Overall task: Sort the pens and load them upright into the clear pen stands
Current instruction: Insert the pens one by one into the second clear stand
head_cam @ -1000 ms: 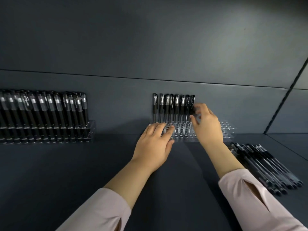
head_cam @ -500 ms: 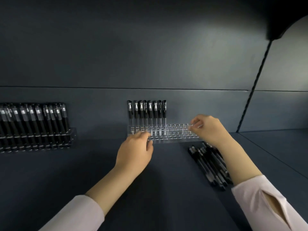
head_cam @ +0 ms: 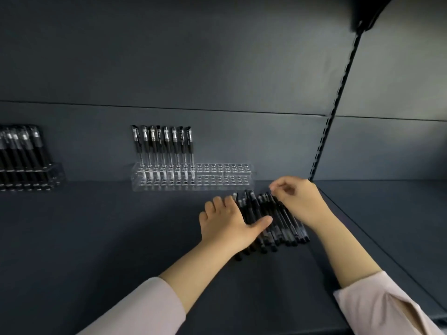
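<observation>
A clear pen stand sits against the back wall of the dark shelf. Several black capped pens stand upright in its left half, and its right half holds none. In front of it to the right lies a pile of black pens. My left hand rests on the pile's left side, thumb stretched across the pens. My right hand is at the pile's far end, thumb and forefinger pinching the top of one pen.
A second clear stand, full of black pens, stands at the far left. A slotted black upright runs down the back wall to the right of my hands. The shelf's front edge runs along the lower right.
Both hands have left the stand and come down onto the loose pile. The left moved right onto the pens, and the right now pinches a pen. The view has swung right.
</observation>
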The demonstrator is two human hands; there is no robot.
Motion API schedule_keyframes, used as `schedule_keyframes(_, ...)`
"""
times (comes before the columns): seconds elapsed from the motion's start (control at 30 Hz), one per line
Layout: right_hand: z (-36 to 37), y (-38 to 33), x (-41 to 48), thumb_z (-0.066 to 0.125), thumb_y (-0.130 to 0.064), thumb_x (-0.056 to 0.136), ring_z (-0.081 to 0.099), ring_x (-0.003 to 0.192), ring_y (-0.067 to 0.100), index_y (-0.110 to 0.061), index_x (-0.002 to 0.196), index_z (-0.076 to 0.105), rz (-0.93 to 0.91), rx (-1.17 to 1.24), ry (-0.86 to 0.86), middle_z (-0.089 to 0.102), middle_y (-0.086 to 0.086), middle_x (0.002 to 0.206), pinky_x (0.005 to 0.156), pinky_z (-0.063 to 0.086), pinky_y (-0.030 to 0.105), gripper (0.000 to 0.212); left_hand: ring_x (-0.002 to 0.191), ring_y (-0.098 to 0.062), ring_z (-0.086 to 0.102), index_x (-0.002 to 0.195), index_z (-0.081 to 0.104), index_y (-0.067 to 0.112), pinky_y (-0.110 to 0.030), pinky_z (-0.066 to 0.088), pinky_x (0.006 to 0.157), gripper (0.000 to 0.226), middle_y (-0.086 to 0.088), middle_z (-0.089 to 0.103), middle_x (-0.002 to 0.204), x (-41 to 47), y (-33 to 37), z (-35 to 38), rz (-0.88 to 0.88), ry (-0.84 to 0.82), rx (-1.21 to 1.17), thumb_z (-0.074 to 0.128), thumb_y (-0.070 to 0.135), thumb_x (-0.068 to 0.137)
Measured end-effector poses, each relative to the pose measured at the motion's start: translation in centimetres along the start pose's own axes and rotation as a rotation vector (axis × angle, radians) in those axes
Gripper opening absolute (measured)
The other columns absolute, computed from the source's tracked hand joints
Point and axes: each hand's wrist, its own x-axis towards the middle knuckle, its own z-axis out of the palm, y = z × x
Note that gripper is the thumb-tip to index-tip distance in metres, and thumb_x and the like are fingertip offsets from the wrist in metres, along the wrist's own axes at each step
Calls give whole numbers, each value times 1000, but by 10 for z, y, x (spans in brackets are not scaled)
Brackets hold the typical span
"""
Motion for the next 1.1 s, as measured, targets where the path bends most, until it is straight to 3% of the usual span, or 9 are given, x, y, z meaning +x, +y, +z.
schedule_keyframes(0.13,3,-7,4,59,-24,92,63,80,4,-32,79,66,-66,23,47,70,-10,82,71,46,14,17,135,-32,27,148,22,12,-43,28,107,104,-10,29,146,7,5,3,-34,-6,3,44,83,76)
schedule_keyframes(0.23,4,-6,5,58,-25,92,63,79,8,-28,81,68,-39,19,74,69,-7,84,71,48,19,15,135,-30,29,148,24,13,-41,30,108,99,-8,31,147,9,3,0,-22,4,-73,54,75,78)
schedule_keyframes(0.37,3,-5,6,56,-26,93,63,78,9,-23,80,67,6,59,119,70,-5,89,65,47,16,18,138,-29,29,149,25,11,-39,32,108,95,-8,33,149,11,0,-4,-2,-7,-146,64,64,80)
schedule_keyframes(0.5,4,-7,6,56,-27,93,65,81,15,-20,80,67,37,93,140,71,-2,90,65,48,17,19,134,-26,38,146,31,10,-31,39,96,89,-7,40,147,14,-3,-7,-2,-36,-207,68,57,81)
schedule_keyframes(0.6,6,-8,4,55,-26,94,65,83,17,-19,81,67,47,103,137,72,-1,90,65,48,16,19,107,-18,55,137,42,9,-26,43,81,76,-4,54,123,13,-4,-9,6,-44,-207,70,54,82)
schedule_keyframes(0.67,6,-9,3,55,-26,94,66,84,17,-18,81,68,56,108,139,72,-1,90,64,47,14,19,83,-11,52,131,47,8,-28,48,76,72,7,50,94,13,-4,-9,11,-38,-194,70,55,81)
schedule_keyframes(0.73,6,-9,3,55,-26,94,65,84,17,-18,83,68,65,115,144,71,-1,90,65,48,15,19,74,-8,49,130,47,7,-28,48,74,73,12,42,81,14,-5,-10,1,-42,-190,70,56,81)
schedule_keyframes(0.97,4,-11,2,53,-23,94,65,84,22,-15,86,69,79,147,149,71,4,91,71,54,29,19,74,-17,62,113,58,5,-28,44,58,63,-3,64,82,13,-3,-12,-63,-89,-270,75,54,77)
schedule_keyframes(1.1,4,-11,2,53,-23,94,65,85,22,-15,87,70,86,155,147,71,5,90,71,53,25,19,109,-21,60,135,49,11,-28,46,81,72,-3,61,124,10,-1,-7,-41,-65,-329,75,49,79)
